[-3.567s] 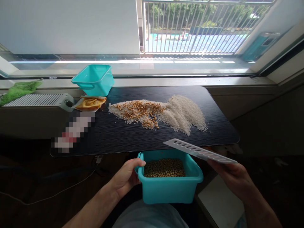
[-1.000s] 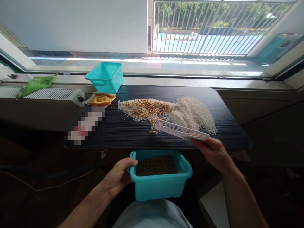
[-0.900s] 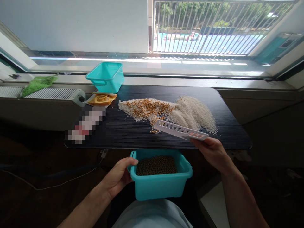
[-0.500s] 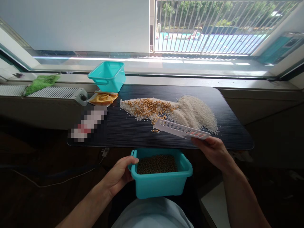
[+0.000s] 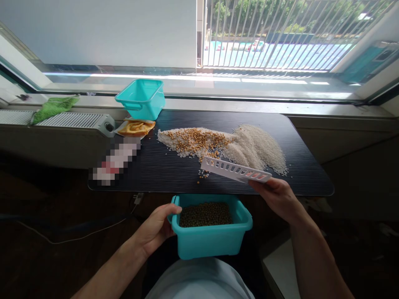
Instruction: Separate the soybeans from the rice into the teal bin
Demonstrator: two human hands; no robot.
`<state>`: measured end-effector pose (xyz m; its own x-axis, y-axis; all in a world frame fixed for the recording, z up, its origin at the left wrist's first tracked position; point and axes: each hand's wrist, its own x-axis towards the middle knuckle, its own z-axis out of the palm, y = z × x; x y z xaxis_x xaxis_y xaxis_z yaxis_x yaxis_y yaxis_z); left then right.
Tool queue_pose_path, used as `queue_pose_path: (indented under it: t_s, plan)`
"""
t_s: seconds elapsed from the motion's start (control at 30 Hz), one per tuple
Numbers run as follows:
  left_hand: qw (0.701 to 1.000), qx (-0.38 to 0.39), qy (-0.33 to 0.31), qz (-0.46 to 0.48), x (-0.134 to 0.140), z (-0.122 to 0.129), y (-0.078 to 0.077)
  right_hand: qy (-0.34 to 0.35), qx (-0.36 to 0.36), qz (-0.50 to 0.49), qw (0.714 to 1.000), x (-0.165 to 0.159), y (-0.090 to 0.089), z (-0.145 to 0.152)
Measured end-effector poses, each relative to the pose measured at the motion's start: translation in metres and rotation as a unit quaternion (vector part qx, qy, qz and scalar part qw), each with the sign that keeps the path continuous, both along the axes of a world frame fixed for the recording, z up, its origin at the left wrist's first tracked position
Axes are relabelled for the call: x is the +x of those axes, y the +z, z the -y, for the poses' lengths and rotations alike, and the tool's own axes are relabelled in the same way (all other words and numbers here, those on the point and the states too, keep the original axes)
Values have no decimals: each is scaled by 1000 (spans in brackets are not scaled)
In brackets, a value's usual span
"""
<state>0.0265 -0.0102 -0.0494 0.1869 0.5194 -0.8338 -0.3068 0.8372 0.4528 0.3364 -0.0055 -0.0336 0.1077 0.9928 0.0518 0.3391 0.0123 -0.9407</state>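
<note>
Head view: Gripping the near teal tub (image 5: 208, 245) by its left end with the left hand (image 5: 160, 224), thumb over the rim. Held in front of the body, just off the near edge of the bench (image 5: 168, 174), so right beside the left hand and down-left of the right hand (image 5: 279, 197). Filled partway with brownish beans (image 5: 205, 214), pretty shadowy in there.

Holding a slotted white plate (image 5: 229, 173) in the right hand, grasped at its right end. Angled out leftward and a bit forward from that hand, above the tub in view. Can't tell if touching the bench or just over it.

Spread out beyond both hands: yellow beans (image 5: 196, 139) mixed into white rice, just past the plate's left end. Also got a plain rice heap (image 5: 262, 145) straight ahead of the right hand, plus a few strays between plate and tub.

Way forward and left of the left hand: a far teal tub (image 5: 151, 109), with some yellowish food (image 5: 136, 128) just in front of it.
</note>
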Motion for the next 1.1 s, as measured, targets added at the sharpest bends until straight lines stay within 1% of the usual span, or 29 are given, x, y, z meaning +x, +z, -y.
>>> queue_pose_path:
  t_s: [0.1, 0.23, 0.3, 0.4, 0.47, 0.67, 0.83, 1.03, 1.1]
  plan:
    - [1000, -2, -2, 2, -1, 0, -1, 1, -4, -8, 1000, -1, -3, -2]
    - [1000, -7, -3, 6, -2, -1, -1, 15, -16, 5, 1000, 2, 0, 3]
    - [1000, -8, -3, 8, -2, -1, -1, 5, -12, 9, 1000, 4, 2, 5]
    - [1000, -8, -2, 7, -2, -2, -1, -29, 6, 7, 1000, 5, 2, 4]
    - [1000, -7, -2, 5, -2, -2, -1, -34, 6, 2, 999, 5, 2, 3]
    - [1000, -3, 4, -3, -4, -1, 2, -3, -27, -5, 1000, 7, 4, 11]
    - [1000, -4, 10, -6, -4, -1, 3, -5, -19, 6, 1000, 4, 4, 11]
    - [1000, -5, 12, -11, -7, -2, 2, 30, -34, 5, 999, -1, 13, 13]
    - [1000, -6, 13, -13, -8, -2, 1, 26, -39, 9, 999, 1, 15, 15]
